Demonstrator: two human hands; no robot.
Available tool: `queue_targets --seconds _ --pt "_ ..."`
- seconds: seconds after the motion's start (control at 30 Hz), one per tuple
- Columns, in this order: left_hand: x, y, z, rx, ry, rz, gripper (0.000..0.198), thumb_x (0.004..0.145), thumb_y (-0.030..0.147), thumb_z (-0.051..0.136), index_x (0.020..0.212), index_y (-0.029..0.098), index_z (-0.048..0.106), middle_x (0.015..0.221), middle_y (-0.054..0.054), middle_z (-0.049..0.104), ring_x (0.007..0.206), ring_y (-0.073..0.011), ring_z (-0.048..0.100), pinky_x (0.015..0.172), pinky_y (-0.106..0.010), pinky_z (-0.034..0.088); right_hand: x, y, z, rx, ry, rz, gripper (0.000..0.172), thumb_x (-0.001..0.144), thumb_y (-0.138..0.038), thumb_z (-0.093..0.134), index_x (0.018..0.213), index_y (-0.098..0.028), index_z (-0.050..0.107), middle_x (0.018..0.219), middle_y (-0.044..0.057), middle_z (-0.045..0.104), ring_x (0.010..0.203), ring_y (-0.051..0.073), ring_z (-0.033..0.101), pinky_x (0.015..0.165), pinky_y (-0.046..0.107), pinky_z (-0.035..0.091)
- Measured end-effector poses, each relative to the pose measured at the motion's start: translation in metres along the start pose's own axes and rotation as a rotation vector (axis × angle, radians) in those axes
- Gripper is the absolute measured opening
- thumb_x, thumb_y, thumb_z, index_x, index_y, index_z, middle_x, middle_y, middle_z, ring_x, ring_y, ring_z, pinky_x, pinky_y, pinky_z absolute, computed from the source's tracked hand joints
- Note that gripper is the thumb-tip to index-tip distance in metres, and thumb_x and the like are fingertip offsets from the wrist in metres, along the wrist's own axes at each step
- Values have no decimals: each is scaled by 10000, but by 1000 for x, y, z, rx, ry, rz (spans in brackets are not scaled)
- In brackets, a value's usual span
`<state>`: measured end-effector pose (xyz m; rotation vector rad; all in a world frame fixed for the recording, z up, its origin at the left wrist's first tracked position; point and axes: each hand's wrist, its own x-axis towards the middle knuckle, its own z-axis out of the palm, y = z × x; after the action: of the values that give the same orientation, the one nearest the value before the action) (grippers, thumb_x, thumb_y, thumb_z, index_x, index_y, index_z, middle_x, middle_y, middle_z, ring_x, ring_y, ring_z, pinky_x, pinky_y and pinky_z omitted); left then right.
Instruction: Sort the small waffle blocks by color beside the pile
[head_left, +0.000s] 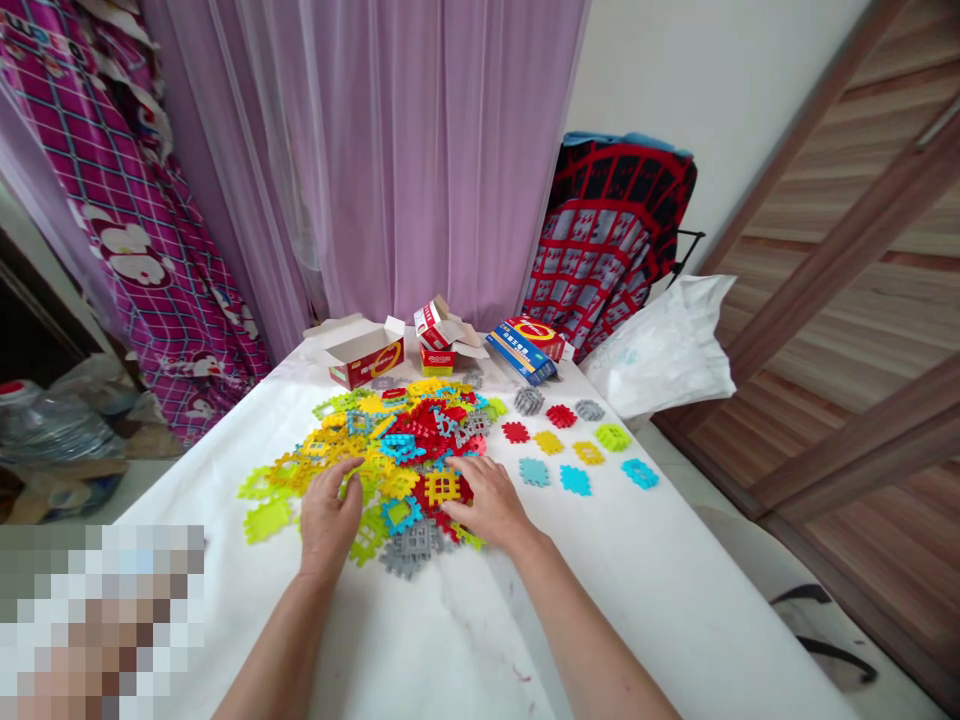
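Observation:
A heap of interlocking plastic building pieces in several colours lies on the white-covered table (600,590). At the heap's near left edge is my left hand (328,515), thumb and fingers apart, over yellow and green pieces; nothing shows in its grasp. My right hand (491,500) reaches over the right side, its fingers stretched and thumb apart. Beside that thumb sits a yellow window-shaped piece (442,487); whether they touch, I cannot tell. Closer to me are a blue frame piece (401,514), grey pieces (414,545) and a flat lime-green piece (268,520).
Right of the heap, several single pieces lie spread apart, including a light-blue one (576,480) and a red one (515,432). Behind stand an opened red box (367,365), small stacked boxes (437,358) and a blue box (521,352). A white bag (660,350) bulges at the right edge.

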<state>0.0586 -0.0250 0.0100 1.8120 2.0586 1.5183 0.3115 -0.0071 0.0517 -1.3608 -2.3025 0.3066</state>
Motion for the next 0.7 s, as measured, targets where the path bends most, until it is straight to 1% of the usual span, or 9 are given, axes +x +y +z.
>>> queue_targets --seconds 0.13,0.27,0.37,0.43,0.53,0.6,0.7 --pt "1 -1 1 -12 -3 11 260 837 337 488 982 267 692 959 -34 738 917 -225 660 846 -368 516 -9 23 -11 38 33 69 556 765 -284 703 1303 -251 569 1264 70 642 1164 244 553 991 393 409" --pt "1 -3 2 -18 -13 36 255 829 351 492 962 267 693 922 -33 735 887 -223 661 819 -358 520 -13 36 -15 50 -2 86 544 774 -225 672 1307 -265 568 1221 44 672 1137 228 575 975 366 423" --pt "0 -5 2 0 -23 35 260 830 357 495 969 265 694 910 -33 734 859 -223 660 800 -358 523 -14 33 -16 45 -20 78 503 792 -190 630 1288 -258 583 1198 39 683 1121 214 587 968 346 427" --pt "0 -5 1 12 -21 29 255 834 355 497 974 272 693 914 -29 733 856 -222 660 804 -361 526 -15 27 -16 33 -3 91 476 799 -219 629 1272 -259 592 1227 44 672 1145 221 578 978 356 420" --pt "1 -4 1 7 -23 32 246 835 347 499 969 279 694 926 -27 732 883 -225 659 832 -367 526 -15 17 -14 -35 51 172 469 794 -333 658 1254 -261 599 1254 62 657 1161 258 567 971 397 418" --pt "1 -3 1 4 -31 35 247 833 347 499 966 275 694 935 -28 733 903 -224 659 844 -364 525 -15 12 -10 -96 72 240 503 778 -403 674 1248 -238 601 1223 89 666 1135 285 577 940 416 427" --pt "1 -2 1 11 -33 28 253 835 355 493 966 271 692 938 -28 734 910 -221 660 840 -357 526 -13 9 -5 -139 75 291 518 781 -415 667 1256 -223 590 1142 99 695 1084 288 597 897 407 436"
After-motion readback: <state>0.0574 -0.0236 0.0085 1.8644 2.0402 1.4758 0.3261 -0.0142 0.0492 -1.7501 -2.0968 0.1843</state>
